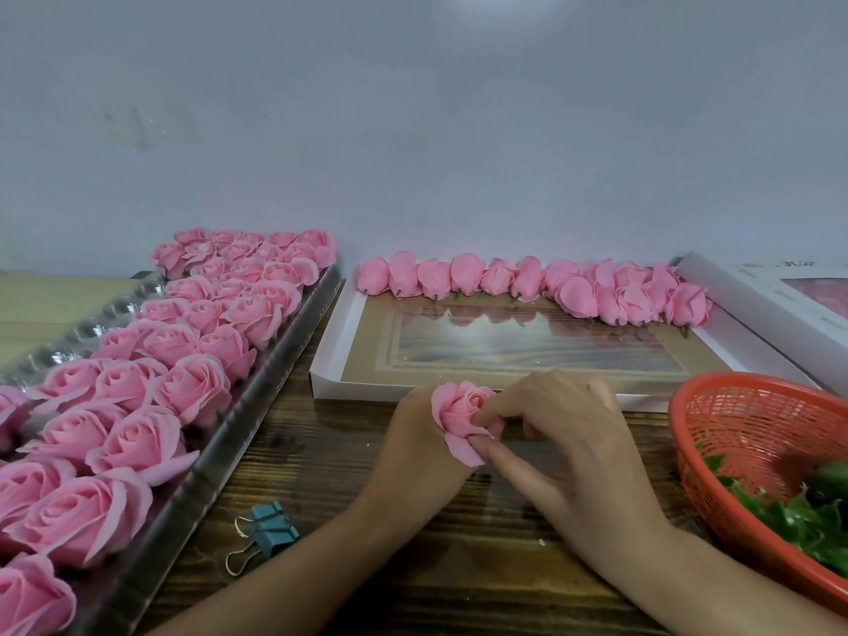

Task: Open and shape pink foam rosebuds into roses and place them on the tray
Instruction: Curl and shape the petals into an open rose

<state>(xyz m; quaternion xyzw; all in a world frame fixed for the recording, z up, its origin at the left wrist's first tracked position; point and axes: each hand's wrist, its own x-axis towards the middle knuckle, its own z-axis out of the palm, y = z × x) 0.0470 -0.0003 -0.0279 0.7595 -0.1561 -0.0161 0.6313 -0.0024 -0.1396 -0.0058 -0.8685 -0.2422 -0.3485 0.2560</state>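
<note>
Above the table (413,566), both hands' fingers (493,417) pinch 1 rose (461,413).

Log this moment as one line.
step: shaping | left hand: holds rose | right hand: fingers pinch outer petal | tray: finished roses | rosebuds: lined in box

To my left the tray (238,420) holds rows of roses (192,387); ahead on the bench (413,566) I see a flat box (541,346), rosebuds (527,280) lined along its far edge. A basket (757,420) with leaves (803,511) inside sits right, a binder clip (266,530) just beside the tray.
</note>
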